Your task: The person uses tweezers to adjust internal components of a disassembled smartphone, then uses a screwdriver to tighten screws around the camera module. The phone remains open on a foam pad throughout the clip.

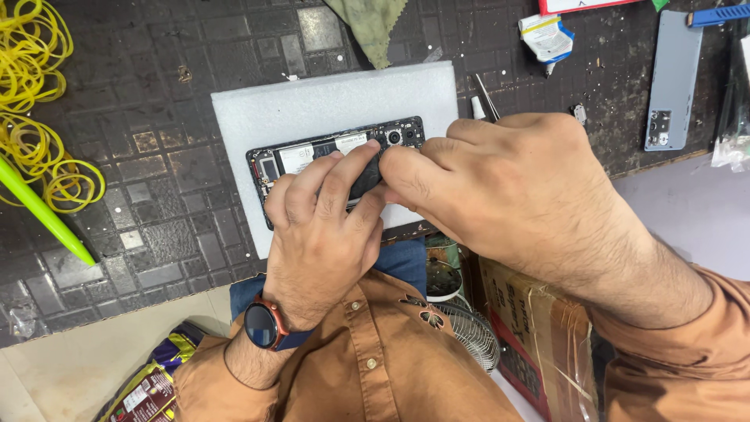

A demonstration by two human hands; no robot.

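- Opened phone [312, 156]: back cover off, black frame, pale battery label and camera modules exposed at its right end. Lies flat, long side across, on a white foam pad [258, 109] in the upper middle of the frame.
- Left hand [324, 227]: lies over the phone's lower middle, fingers curled down onto the internals, fingertips pressing near the battery area. Not wrapped around anything. Watch with a red rim on the wrist.
- Right hand [500, 180]: comes in from the right, fingers bunched and pinched together at the phone's right half, just below the camera modules. Probably nipping a small part or cable, but the fingertips hide it – can't tell what.
- Both sets of fingertips meet over the phone's centre-right, touching or nearly so.
- Around it: grey back cover [673, 78] upper right, yellow rubber bands [31, 94] upper left, green pen [43, 211] at left edge, green cloth [371, 27] at top, dark tiled mat [156, 180] underneath.
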